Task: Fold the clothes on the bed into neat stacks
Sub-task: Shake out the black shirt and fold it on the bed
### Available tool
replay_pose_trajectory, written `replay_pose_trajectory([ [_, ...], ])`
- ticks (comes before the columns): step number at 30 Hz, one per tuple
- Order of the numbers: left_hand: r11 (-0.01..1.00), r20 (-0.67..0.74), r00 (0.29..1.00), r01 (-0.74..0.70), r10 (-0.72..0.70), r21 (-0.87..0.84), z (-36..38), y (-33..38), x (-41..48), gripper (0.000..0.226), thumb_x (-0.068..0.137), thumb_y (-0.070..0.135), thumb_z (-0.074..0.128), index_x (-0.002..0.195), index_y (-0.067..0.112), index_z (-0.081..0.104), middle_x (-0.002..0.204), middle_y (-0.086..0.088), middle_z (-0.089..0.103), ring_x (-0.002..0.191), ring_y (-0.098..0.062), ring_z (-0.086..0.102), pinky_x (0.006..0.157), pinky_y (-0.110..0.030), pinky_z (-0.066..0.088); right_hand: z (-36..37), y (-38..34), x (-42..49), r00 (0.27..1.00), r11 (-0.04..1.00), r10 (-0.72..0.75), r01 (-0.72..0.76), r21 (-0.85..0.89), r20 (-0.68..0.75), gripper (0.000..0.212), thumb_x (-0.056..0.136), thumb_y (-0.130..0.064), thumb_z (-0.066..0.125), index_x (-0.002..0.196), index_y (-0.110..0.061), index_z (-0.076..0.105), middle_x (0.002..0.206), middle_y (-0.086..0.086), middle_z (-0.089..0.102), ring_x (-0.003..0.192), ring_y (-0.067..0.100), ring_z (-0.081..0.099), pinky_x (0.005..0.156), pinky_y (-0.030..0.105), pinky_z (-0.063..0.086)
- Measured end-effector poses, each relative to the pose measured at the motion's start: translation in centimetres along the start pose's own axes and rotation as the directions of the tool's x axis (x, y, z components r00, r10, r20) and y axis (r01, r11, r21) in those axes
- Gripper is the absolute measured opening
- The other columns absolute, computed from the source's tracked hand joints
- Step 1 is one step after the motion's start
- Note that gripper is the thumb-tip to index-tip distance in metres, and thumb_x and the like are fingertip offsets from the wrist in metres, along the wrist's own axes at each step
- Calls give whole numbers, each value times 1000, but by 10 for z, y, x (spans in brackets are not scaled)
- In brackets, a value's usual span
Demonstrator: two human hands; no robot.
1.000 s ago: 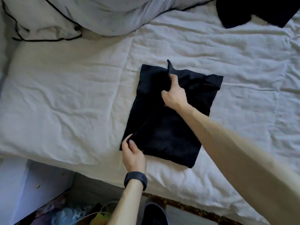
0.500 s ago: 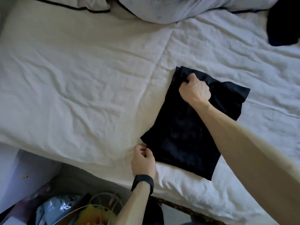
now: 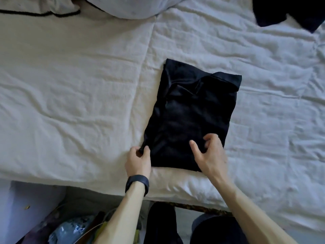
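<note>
A black garment [image 3: 190, 110], folded into a long rectangle, lies on the white bed sheet [image 3: 79, 95] close to the near edge. My left hand [image 3: 139, 160], with a dark band on its wrist, pinches the garment's near left corner. Over the near right part of the garment is my right hand [image 3: 209, 155], fingers spread and slightly bent, thumb apart; it is blurred and I cannot tell whether it holds cloth. Another black garment [image 3: 284, 11] lies unfolded at the far right corner of the bed.
A grey duvet or pillow [image 3: 130, 7] with black piping lies bunched at the head of the bed. Below the bed's near edge are my legs [image 3: 207, 229] and a heap of bags and clutter [image 3: 70, 229] on the floor at the left.
My right hand left the garment's far end and came back to its near right part. The left hand keeps its pinch on the near left corner. The flap at the far end now lies flat.
</note>
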State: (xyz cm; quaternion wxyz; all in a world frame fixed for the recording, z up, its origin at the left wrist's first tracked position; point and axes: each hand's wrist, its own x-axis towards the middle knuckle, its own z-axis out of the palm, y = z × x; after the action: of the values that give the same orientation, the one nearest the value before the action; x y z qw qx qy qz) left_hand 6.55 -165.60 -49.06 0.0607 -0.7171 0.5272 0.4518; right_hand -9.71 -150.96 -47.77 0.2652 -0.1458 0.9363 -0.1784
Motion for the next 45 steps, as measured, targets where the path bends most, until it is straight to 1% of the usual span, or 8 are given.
replay_pose_trajectory([
  [5, 1000, -26, 1000, 10, -9, 8, -4, -6, -18, 21, 96, 41, 60, 89, 22, 60, 95, -3, 63, 80, -19, 60, 58, -26, 38, 3, 78, -67, 993, 957, -40, 70, -282, 114, 49, 80, -45, 82, 116, -20, 60, 134, 9, 45, 113, 32, 49, 87, 43, 48],
  [9, 999, 1, 1000, -4, 4, 47, 0, -12, -21, 22, 97, 37, 59, 89, 17, 60, 96, -9, 64, 77, -22, 62, 58, -29, 46, -2, 100, -54, 989, 990, 43, -23, -136, 144, 23, 92, -16, 61, 113, -21, 55, 130, 5, 48, 101, 27, 56, 70, 36, 48],
  [15, 995, 60, 995, 87, -84, -55, 4, -24, -21, 18, 96, 33, 65, 95, 16, 59, 97, -8, 67, 92, -30, 67, 88, -48, 56, -7, 117, -73, 998, 995, 41, -46, 89, 58, 22, 94, -14, 63, 115, -19, 59, 106, 4, 64, 79, 22, 60, 68, 32, 40],
  [21, 988, 7, 997, 74, -74, -136, 9, -29, -28, 18, 93, 22, 70, 86, 21, 54, 92, -5, 65, 90, -31, 67, 88, -53, 57, -4, 129, -83, 988, 988, 126, -133, 79, 88, 20, 98, -16, 53, 114, -28, 54, 107, 1, 64, 83, 22, 59, 65, 33, 38],
  [30, 934, -87, 957, -248, 278, 259, 14, -5, -38, 32, 97, 33, 60, 121, 11, 54, 120, -11, 57, 106, -30, 58, 84, -38, 50, -16, 117, -77, 965, 984, 167, -152, -88, 203, 36, 84, -27, 58, 120, -25, 52, 121, -2, 38, 97, 18, 53, 73, 32, 47],
  [36, 556, 98, 659, -696, 745, 455, 54, 108, -9, 56, 86, 42, 73, 135, 24, 55, 131, 1, 48, 115, -18, 48, 93, -33, 41, -41, 52, 19, 997, 996, -55, 58, 66, -49, 34, 95, -28, 62, 127, -24, 56, 136, -4, 43, 107, 22, 57, 76, 30, 44],
  [41, 372, 263, 674, -642, 690, 670, 80, 154, 22, 25, 92, 41, 65, 114, 30, 64, 121, 5, 47, 115, -20, 46, 89, -33, 38, -54, -5, 128, 926, 918, -376, 371, -140, -11, 59, 96, -14, 59, 149, -33, 42, 161, 4, 24, 104, 28, 60, 66, 36, 51],
  [45, 570, 165, 776, -573, 609, 589, 72, 155, 36, 13, 99, 36, 55, 106, 27, 60, 108, 4, 58, 101, -22, 57, 74, -31, 39, -56, -25, 188, 901, 831, -427, 426, -357, 78, 30, 102, -20, 53, 132, -23, 55, 141, 5, 48, 79, 29, 57, 56, 34, 43],
])
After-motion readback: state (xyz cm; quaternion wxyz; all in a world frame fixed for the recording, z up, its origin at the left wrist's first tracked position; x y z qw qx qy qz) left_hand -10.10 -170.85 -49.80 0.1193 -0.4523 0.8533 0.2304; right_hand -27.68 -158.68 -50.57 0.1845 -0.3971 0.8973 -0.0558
